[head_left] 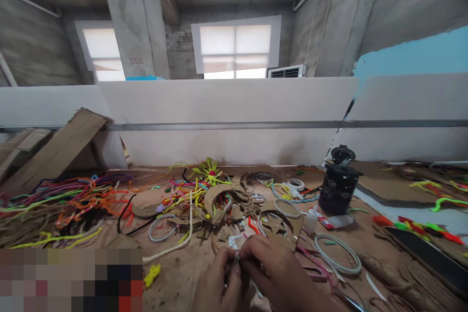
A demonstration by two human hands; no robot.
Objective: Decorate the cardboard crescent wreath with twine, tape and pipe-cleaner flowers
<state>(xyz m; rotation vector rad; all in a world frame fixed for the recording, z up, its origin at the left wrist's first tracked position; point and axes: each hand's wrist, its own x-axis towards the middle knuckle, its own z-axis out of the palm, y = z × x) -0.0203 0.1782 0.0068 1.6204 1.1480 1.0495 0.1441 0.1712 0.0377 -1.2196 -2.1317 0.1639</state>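
Observation:
My left hand (218, 280) and my right hand (272, 265) meet at the front of the table, fingertips nearly touching. Both are closed in a pinch around a small, thin, dark piece, too small to name. Just beyond the fingers lie cardboard scraps (234, 226) and a short red-orange fuzzy stem (252, 225). A yellow flower shape of fuzzy stem (152, 275) rests on the table to the left of my left hand. Pink strips (310, 259) lie to the right of my right hand, near a pale ring (338, 253).
Coloured fuzzy stems (84, 200) are heaped at the left. A black bin with a raised lid (338, 187) stands at the right, beside a small white bottle (311, 219). Cardboard rings (221, 195) clutter the middle. A white partition (226, 102) closes off the back.

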